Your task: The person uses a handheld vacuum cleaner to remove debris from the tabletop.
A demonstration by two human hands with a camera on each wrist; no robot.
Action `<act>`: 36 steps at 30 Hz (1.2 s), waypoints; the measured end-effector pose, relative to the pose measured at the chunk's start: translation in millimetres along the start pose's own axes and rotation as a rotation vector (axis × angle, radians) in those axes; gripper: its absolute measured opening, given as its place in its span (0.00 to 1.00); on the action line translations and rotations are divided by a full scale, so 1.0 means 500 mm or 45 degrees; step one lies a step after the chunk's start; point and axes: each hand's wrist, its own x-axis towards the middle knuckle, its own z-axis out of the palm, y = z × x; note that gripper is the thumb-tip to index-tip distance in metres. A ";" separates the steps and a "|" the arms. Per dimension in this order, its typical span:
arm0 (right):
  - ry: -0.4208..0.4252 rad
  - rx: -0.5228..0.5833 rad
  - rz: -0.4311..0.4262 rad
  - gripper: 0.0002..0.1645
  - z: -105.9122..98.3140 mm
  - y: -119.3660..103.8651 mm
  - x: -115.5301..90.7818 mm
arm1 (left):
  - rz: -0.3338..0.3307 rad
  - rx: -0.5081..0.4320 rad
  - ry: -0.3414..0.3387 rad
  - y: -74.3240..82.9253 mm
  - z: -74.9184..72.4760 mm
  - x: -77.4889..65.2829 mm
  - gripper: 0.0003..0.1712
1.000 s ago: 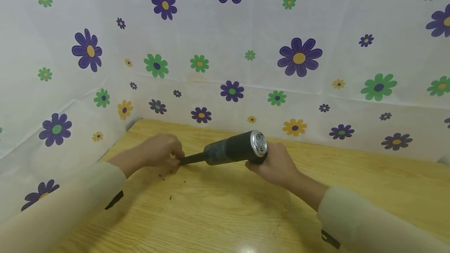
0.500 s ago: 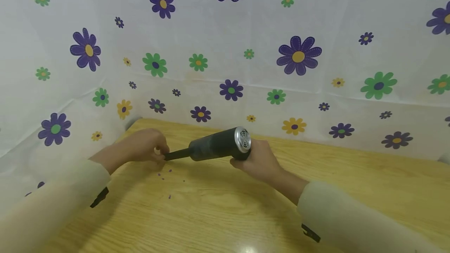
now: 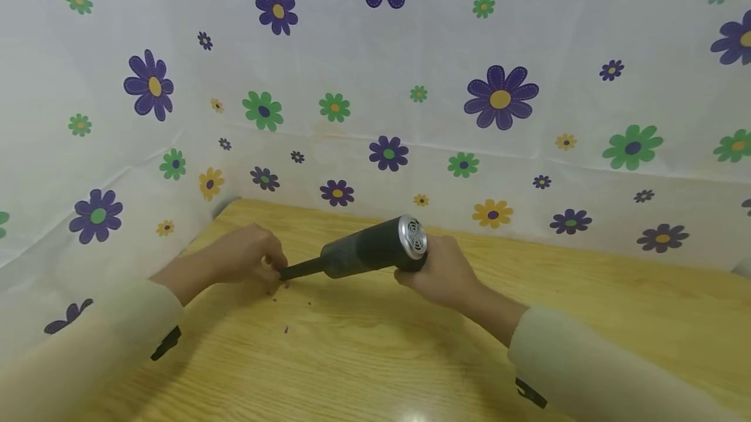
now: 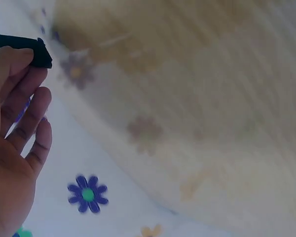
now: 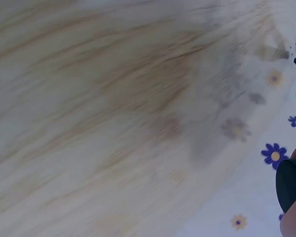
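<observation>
A black handheld vacuum cleaner (image 3: pixel 366 249) with a silver vented end is held slanting over the wooden table in the head view. My right hand (image 3: pixel 442 272) grips its handle, whose dark end (image 5: pixel 290 182) shows at the edge of the right wrist view. Thumb and finger of my left hand (image 3: pixel 249 256) pinch the narrow nozzle (image 3: pixel 305 268) near its tip. The left wrist view shows that nozzle tip (image 4: pixel 39 53) between them, the other fingers loosely extended. Small purple bits (image 3: pixel 286 329) lie on the table close to the tip; some may be hidden behind my left hand.
The wood-grain table (image 3: pixel 375 357) meets a white flower-print cloth (image 3: pixel 352 63) behind and at the left. A glare spot (image 3: pixel 415 417) shines near the front. Dark straps hang under both sleeves.
Both hands and the vacuum cleaner have moved left over the second, with a slight shift back right and down lately. One purple bit near my left hand is no longer visible.
</observation>
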 end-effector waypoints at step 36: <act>0.017 -0.010 -0.075 0.19 -0.063 0.009 -0.054 | 0.018 -0.046 -0.072 0.073 -0.020 0.013 0.04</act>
